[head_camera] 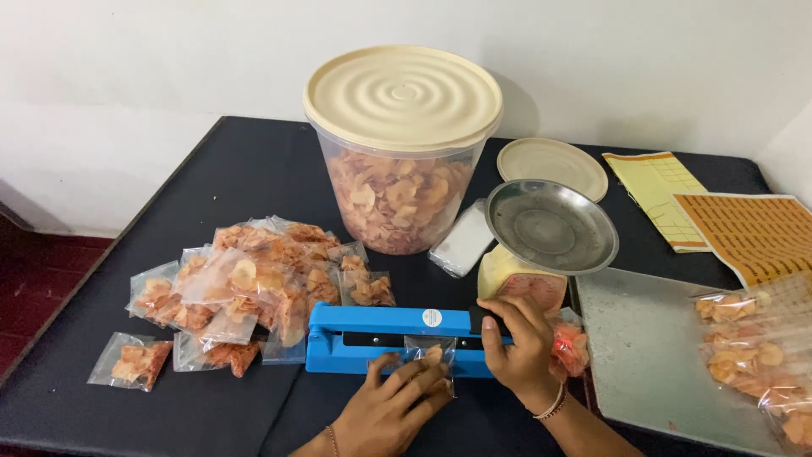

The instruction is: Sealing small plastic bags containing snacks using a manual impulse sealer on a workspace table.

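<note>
A blue heat sealer (381, 337) lies on the black table (245, 173) in front of me. My right hand (518, 343) presses down on the right end of its arm. A small clear bag of orange chips (430, 354) has its top edge under the sealer's jaw. My left hand (391, 409) lies flat on that bag, holding it against the table.
Several sealed chip bags (245, 288) are heaped at the left. A big clear tub of chips (397, 190) with a cream lid stands behind. A yellow scale with a metal pan (550, 224), a grey board (651, 355), sticker sheets (753, 233) and more bags (761, 355) fill the right.
</note>
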